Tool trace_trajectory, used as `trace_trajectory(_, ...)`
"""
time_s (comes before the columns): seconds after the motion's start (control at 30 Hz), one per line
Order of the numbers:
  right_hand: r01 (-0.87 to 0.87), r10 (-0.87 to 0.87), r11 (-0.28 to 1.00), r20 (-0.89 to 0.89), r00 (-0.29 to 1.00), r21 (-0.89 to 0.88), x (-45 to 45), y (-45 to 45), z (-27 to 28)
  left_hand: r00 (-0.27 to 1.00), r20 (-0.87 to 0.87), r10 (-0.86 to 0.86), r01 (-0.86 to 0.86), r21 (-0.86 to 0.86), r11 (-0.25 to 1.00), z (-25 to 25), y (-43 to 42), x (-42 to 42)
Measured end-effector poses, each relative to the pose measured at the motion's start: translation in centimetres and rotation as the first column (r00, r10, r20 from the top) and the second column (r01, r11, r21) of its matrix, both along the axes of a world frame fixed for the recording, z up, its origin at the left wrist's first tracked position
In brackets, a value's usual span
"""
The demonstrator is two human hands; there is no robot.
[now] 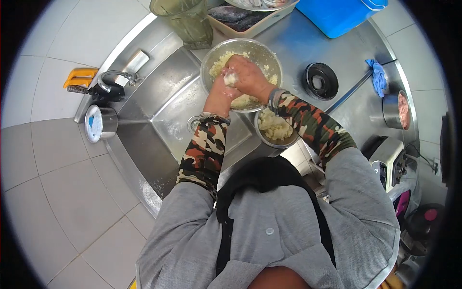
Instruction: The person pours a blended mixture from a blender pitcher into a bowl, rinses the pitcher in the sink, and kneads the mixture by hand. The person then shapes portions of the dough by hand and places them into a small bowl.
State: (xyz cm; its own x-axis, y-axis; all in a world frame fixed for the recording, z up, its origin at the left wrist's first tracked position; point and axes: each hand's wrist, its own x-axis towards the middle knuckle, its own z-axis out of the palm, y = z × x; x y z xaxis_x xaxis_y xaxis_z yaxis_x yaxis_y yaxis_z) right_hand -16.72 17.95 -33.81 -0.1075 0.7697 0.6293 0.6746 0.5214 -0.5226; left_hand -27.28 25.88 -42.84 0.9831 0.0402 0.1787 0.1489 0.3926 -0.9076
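A wide steel bowl [276, 55] with pale, crumbly mash [245, 102] in it stands at the right edge of the sink. Over it, my left hand [222, 94] and my right hand [248, 77] are pressed together around a whitish lump [230, 78], part of which shows between them. The fingers of both hands are closed, and some are hidden. Just below the wide bowl is a smaller steel bowl [262, 137] holding more pale pieces [275, 126].
A sink [168, 111] with a faucet [115, 74] lies to the left. Behind the bowls stand a greenish blender jug [190, 24], a tray of fish [250, 31] and a blue container [332, 19]. On the right are a black round lid [321, 81], a blue cloth [378, 77] and a pot of pink meat [395, 110].
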Motion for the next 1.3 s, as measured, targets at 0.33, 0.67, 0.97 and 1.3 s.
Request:
trace_trajectory(0.33, 0.056, -0.069, 0.997, 0.323, 0.944, 0.047, 0.7, -0.9, 1.6, 0.675, -0.118, 0.729, -0.023, 0.983, 0.181, 3.0, -1.7, 1.1)
trace_trajectory(0.67, 0.124, -0.110, 0.992, 0.477, 0.872, 0.002, -0.1, -1.5, 0.9, 0.674, 0.115, 0.729, -0.119, 0.992, -0.046, 2.8, -2.4, -0.7)
trace_trajectory(0.97, 0.124, -0.096, 0.992, 0.426, 0.900, -0.039, 0.3, -1.2, 0.6, 0.610, -0.217, 0.762, 0.218, 0.971, 0.102, 2.7, -2.3, -0.3)
trace_trajectory(1.3, -0.549, -0.695, 0.656, -0.697, -0.174, -0.517, 0.2, -0.5, 0.5, 0.358, -0.236, 0.903, 0.504, 0.863, 0.027, 7.1, -2.2, 1.1)
